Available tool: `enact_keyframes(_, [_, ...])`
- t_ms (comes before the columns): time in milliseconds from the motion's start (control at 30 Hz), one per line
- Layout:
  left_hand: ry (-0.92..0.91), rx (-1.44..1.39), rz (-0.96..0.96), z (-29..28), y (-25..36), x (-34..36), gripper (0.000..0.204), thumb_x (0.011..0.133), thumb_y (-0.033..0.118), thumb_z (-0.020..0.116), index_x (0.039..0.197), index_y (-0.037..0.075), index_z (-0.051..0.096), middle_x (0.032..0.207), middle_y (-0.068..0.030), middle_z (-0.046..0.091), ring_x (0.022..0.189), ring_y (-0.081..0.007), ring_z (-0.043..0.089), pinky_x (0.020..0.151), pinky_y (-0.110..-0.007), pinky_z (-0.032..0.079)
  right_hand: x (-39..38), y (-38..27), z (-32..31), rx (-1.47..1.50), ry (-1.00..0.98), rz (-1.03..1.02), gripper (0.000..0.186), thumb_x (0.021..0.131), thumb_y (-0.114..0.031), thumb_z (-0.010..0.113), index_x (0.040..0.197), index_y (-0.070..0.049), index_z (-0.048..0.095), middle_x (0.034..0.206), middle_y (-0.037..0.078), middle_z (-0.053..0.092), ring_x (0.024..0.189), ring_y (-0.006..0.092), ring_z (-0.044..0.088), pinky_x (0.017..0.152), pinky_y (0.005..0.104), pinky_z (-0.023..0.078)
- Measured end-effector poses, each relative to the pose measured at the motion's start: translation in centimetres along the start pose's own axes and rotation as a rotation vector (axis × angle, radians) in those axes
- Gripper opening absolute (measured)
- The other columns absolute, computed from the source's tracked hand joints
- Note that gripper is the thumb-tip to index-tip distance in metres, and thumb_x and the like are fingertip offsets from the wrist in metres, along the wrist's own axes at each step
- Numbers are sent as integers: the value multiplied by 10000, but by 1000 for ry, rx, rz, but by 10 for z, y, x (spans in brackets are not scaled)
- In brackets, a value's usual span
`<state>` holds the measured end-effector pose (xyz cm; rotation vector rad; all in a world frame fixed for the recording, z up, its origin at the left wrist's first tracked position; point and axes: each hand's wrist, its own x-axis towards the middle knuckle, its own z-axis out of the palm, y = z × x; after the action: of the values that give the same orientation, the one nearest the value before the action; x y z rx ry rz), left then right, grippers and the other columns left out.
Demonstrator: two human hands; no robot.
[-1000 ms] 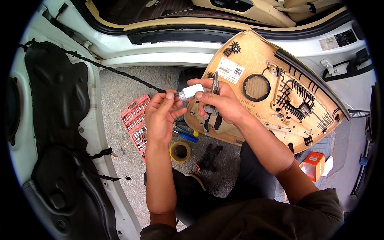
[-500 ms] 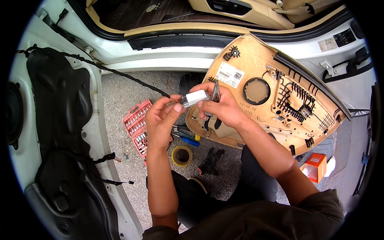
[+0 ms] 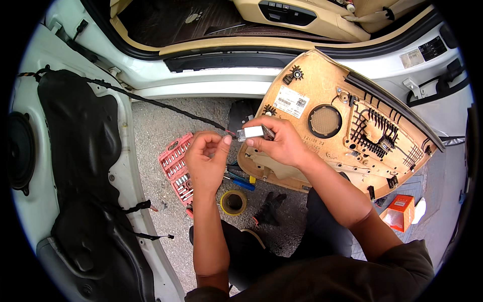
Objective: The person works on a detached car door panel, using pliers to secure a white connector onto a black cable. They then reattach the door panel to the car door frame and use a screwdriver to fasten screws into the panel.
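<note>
My right hand [image 3: 277,142] grips a small white box-shaped part [image 3: 253,132] with a clear end facing left. Dark metal plier jaws [image 3: 268,133] show in the same hand, mostly covered by the fingers. Thumb and forefinger of my left hand [image 3: 207,158] are pinched at thin reddish wires [image 3: 230,133] just left of the clear end. These wires come out of a black taped cable [image 3: 166,108] that stretches from the car door at the left. Whether the wires enter the clear end is too small to tell.
A tan door panel [image 3: 297,146] lies backside up at the right. On the ground are a red socket set [image 3: 174,160], yellow tape roll [image 3: 233,202], blue-handled tool [image 3: 242,184], black glove [image 3: 270,209] and orange box [image 3: 399,213]. The opened white door [image 3: 116,146] stands left.
My right hand has turned, so the pliers no longer point up and show less. My left fingers have drawn slightly away from the white part. The whole view has shifted a little.
</note>
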<state>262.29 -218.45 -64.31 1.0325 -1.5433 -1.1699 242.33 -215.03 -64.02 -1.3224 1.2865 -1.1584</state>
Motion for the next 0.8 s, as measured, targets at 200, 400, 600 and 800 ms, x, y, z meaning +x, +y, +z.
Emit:
enact_keyframes(200, [-172, 479, 310, 12, 42, 4, 383, 820, 35, 768, 1194, 47, 684, 1332, -112, 517, 827, -156, 583, 671, -257, 556, -5, 1, -20, -113, 11, -130, 294, 868, -208, 780, 1106, -60, 690, 916, 109, 720, 814, 190, 683, 727, 325, 528])
enact_keyframes(400, [-119, 748, 473, 11, 46, 1, 359, 810, 104, 787, 1159, 80, 708, 1300, -116, 556, 823, -218, 601, 718, -323, 553, -2, 7, -28, -155, -12, -142, 320, 862, -240, 776, 1129, -85, 691, 998, 123, 721, 888, 246, 698, 780, 350, 537])
enact_keyframes(600, [-166, 734, 399, 20, 41, 4, 286, 806, 76, 789, 1083, 56, 719, 1103, -107, 661, 915, -244, 682, 740, -338, 564, -1, 12, -24, -197, -51, -243, 315, 875, -220, 769, 1150, -89, 692, 1040, 109, 714, 929, 245, 691, 813, 348, 531])
enact_keyframes(800, [-297, 548, 163, 3, 57, 12, 228, 804, 59, 803, 1016, 28, 724, 918, -102, 690, 808, -205, 713, 710, -293, 574, 0, 24, -17, -90, -132, -266, 320, 896, -246, 742, 1172, -94, 685, 1051, 122, 714, 974, 271, 690, 849, 365, 527])
